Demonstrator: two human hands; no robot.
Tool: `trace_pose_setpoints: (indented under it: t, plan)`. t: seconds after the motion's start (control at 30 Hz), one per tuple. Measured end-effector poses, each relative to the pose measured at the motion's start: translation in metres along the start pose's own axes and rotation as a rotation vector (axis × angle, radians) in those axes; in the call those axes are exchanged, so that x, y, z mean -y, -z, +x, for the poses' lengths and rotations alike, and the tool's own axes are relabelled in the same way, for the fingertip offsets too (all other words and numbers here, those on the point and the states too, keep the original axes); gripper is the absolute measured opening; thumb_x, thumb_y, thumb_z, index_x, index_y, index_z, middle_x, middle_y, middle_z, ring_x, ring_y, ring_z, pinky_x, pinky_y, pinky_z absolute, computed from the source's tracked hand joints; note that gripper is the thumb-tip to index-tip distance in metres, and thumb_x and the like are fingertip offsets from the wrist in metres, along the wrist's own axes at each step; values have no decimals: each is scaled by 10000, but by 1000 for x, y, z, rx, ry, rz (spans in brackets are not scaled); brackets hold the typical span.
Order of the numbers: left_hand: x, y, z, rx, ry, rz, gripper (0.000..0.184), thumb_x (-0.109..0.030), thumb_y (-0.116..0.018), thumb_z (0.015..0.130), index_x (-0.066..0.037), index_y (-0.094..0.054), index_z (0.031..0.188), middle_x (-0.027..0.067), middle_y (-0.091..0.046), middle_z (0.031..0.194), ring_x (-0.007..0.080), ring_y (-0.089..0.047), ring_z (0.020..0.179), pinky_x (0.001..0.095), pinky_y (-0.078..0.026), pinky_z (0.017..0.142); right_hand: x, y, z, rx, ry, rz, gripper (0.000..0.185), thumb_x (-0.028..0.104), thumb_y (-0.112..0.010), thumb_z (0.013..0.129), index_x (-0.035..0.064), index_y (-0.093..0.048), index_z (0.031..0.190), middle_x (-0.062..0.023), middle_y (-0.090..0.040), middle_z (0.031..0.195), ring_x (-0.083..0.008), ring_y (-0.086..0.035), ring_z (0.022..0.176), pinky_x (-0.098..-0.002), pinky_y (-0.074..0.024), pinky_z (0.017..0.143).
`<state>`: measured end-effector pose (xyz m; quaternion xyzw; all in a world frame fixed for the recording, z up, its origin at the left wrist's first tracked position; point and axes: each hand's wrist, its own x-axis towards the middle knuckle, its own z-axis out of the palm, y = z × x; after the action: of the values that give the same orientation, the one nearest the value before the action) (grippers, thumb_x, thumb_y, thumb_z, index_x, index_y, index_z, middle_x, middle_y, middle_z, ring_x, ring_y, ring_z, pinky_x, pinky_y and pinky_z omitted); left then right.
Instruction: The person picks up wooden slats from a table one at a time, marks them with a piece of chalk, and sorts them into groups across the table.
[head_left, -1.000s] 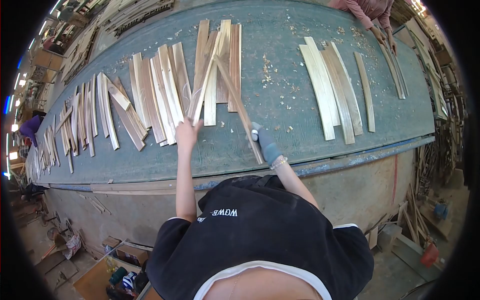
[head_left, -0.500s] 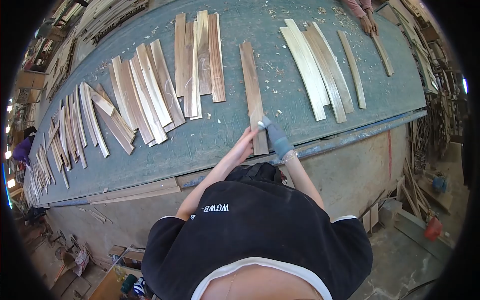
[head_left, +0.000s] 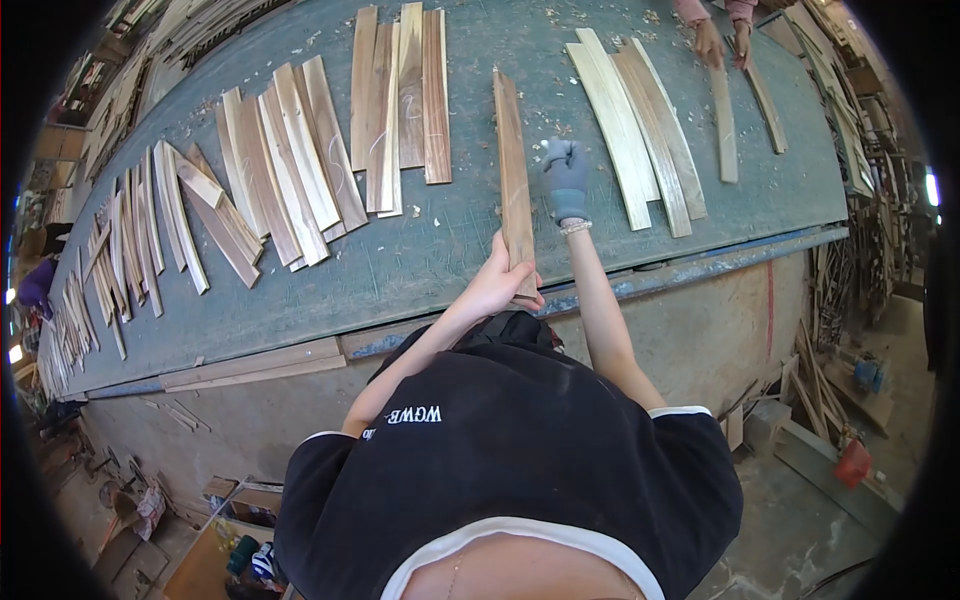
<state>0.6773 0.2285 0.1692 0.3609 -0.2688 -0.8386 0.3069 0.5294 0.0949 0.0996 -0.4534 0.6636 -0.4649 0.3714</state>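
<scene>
My left hand (head_left: 508, 275) is wrapped round the near end of a brown wooden board (head_left: 513, 160), which points away from me over the bench and looks slightly raised. Beside the board on the right, my right hand (head_left: 567, 180) wears a grey glove, with its fingers curled. At its fingertips shows a small white piece of chalk (head_left: 545, 144). A faint pale line crosses the held board. To the left lies a group of boards (head_left: 410, 100), some with pale written marks; to the right is a group of lighter boards (head_left: 635, 130).
A green bench top (head_left: 440, 250) is strewn with wood chips. More strips (head_left: 130, 240) lie in rows along the left. At the top right, another person's hands (head_left: 725, 45) touch a narrow strip (head_left: 724, 125). A blue-painted rail (head_left: 700, 272) borders the near edge.
My right hand has moved away from the board, up and right. My left hand now grips the board's near end. The other person's hands have moved left to another strip.
</scene>
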Motion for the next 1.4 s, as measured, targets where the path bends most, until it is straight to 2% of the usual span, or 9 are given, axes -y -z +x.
trace_pose_setpoints:
  t: [0.1, 0.43, 0.53, 0.6, 0.7, 0.87, 1.03, 1.2, 1.4]
  plan:
    - [4, 2, 4, -5, 5, 36, 413, -65, -362, 845, -95, -95, 1158, 151, -483, 783, 250, -570, 569, 330, -513, 493, 0, -20, -1, 174, 446, 34, 261, 266, -555, 772, 22, -475, 728, -11, -528, 600, -113, -473, 516, -295, -410, 512]
    - [-5, 1, 3, -1, -4, 13, 403, -80, -372, 843, -83, -111, 1150, 154, -477, 801, 249, -570, 561, 329, -513, 480, 39, 12, -74, 150, 239, -469, 177, 208, -569, 740, 49, -496, 716, -17, -482, 557, -94, -444, 507, -240, -399, 515]
    - [3, 4, 6, 7, -45, 89, 366, -157, -413, 850, -37, -188, 1113, 153, -483, 825, 229, -578, 605, 296, -509, 500, 23, 29, -92, 189, 276, 66, 202, 250, -551, 766, 69, -499, 690, 8, -488, 581, -108, -455, 517, -246, -408, 513]
    - [6, 16, 16, 93, -49, 410, 429, -352, -428, 848, 29, -340, 1025, 147, -526, 833, 191, -581, 716, 260, -488, 580, 23, 44, -86, 134, -545, 231, 266, 321, -527, 785, 56, -549, 785, -4, -529, 660, -131, -507, 607, -304, -428, 555]
    - [-4, 49, 21, 436, 94, 657, 469, -430, -372, 848, 22, -454, 944, 129, -563, 800, 175, -576, 749, 284, -469, 642, -5, 34, -84, 227, -676, 421, 339, 362, -500, 796, 34, -578, 817, -41, -553, 705, -139, -506, 628, -306, -431, 573]
    - [-14, 131, 39, -1177, -206, 1634, 600, -431, -565, 703, -64, -385, 1143, 137, -428, 959, 259, -476, 861, 359, -470, 607, -39, 66, -38, -11, -240, -279, 378, 362, -491, 786, 3, -596, 837, -107, -581, 775, -166, -512, 661, -318, -422, 588]
    - [-17, 182, 47, -1227, -131, 1604, 612, -359, -643, 654, -34, -393, 1109, 131, -428, 976, 239, -475, 879, 333, -478, 643, -13, 83, -8, -323, 92, -1070, 338, 350, -444, 798, 43, -582, 763, -149, -541, 676, -213, -501, 602, -324, -399, 570]
    - [-23, 190, 28, -1061, -202, 1465, 480, -304, -633, 678, 54, -402, 899, 209, -518, 853, 324, -547, 784, 364, -466, 647, -16, 13, -44, 177, 36, -164, 423, 388, -410, 825, 26, -581, 689, -51, -567, 642, -137, -503, 598, -280, -401, 559]
    - [-22, 88, -25, -492, -226, 983, 521, -347, -604, 709, 48, -360, 947, 231, -552, 734, 347, -563, 696, 402, -445, 630, 35, -70, -98, 611, -798, 702, 377, 395, -435, 816, 58, -593, 757, -25, -551, 718, -123, -522, 747, -315, -449, 643]
